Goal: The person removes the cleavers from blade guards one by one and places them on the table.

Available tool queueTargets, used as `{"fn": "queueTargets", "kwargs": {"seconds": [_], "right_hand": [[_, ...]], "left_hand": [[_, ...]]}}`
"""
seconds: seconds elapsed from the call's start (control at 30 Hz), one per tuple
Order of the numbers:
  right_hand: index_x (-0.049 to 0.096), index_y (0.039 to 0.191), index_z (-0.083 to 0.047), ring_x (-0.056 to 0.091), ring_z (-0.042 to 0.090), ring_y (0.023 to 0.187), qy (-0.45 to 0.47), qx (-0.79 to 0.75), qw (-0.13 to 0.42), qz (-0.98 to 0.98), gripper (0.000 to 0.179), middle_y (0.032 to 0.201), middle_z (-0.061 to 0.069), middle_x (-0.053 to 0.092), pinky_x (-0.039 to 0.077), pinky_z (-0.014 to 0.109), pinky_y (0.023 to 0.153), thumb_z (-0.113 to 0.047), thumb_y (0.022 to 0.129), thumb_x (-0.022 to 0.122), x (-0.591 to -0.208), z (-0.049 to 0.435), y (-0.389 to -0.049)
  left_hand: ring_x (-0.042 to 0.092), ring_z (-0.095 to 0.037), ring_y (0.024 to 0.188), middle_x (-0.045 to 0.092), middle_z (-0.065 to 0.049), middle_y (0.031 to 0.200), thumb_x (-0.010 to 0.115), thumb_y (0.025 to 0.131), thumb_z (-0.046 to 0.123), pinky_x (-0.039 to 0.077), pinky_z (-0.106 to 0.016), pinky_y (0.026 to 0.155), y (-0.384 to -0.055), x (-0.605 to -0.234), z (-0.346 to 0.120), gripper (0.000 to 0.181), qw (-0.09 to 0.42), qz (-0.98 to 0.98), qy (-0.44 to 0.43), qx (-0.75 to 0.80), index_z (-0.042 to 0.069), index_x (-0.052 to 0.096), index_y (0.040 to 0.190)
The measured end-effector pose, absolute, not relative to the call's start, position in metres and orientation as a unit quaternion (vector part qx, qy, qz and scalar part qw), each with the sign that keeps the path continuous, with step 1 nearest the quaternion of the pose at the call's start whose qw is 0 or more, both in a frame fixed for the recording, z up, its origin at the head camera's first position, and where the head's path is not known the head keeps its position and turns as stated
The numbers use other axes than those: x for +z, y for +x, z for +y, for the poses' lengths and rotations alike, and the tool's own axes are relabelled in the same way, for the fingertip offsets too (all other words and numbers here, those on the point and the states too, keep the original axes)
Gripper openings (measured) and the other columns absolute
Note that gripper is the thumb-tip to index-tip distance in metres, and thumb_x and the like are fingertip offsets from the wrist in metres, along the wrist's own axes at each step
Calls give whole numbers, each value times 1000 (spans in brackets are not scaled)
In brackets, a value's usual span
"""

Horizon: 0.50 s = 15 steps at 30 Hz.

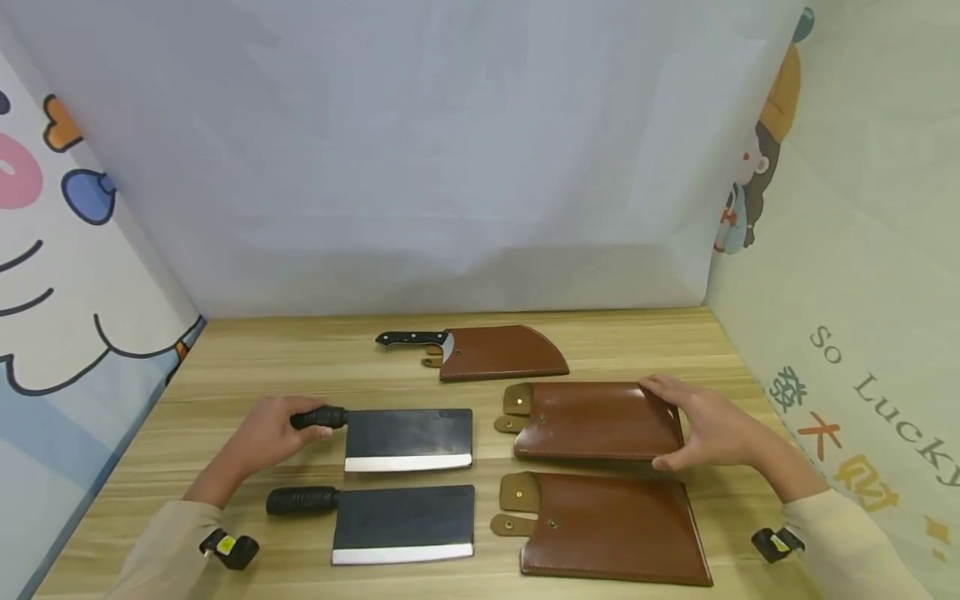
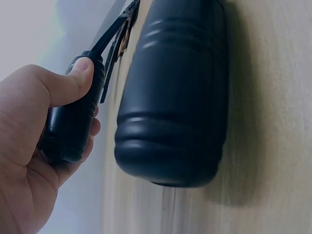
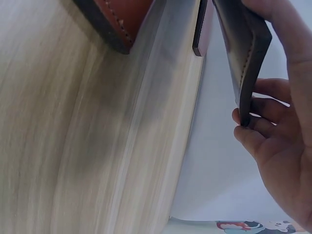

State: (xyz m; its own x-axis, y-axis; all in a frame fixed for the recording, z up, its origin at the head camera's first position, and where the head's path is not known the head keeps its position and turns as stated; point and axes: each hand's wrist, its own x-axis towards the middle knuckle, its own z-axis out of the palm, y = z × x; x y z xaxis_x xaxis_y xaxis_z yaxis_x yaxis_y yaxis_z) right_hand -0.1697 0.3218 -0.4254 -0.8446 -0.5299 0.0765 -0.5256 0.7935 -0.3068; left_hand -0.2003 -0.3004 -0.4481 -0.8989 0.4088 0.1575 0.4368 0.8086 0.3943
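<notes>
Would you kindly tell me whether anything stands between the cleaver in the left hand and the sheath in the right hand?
Nothing separate is visible between the held cleaver and the held sheath, only tabletop. The sheath's own two tan straps jut toward the cleaver, and may need to be kept aside.

In the head view, the light is bright, soft and rather even, with only a mild grey shadow along the lower part of the pale backdrop (image 1: 450, 167) and a gentle shine on the held leather sheath (image 1: 600, 421). The left wrist view is cooler and bluish, whitish glare fills its upper left corner, and the near black cleaver handle (image 2: 170, 97) throws a blurred shadow rightward on the counter (image 2: 282, 146). In the right wrist view, dimmer light leaves the same sheath dark and fine details soft.
</notes>
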Motion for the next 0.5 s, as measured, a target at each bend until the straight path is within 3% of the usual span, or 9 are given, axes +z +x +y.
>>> {"fn": "queueTargets", "kwargs": {"seconds": [0.27,0.5], "right_hand": [[42,152,3,40,54,139,-276,-162,28,947,110,155,32,39,44,66,100,-46,68,93,-427,323,-173],[40,153,3,37,53,142,-268,-154,43,950,112,156,31,38,42,65,103,-46,68,93,-429,324,-177]], "left_hand": [[63,-18,83,74,-22,114,83,87,26,49,-36,70,-205,-456,-303,48,25,-951,-219,-215,-5,72,121],[71,-32,98,74,-22,113,83,88,25,54,-48,79,-208,-462,-305,45,14,-949,-224,-221,-5,73,119]]}}
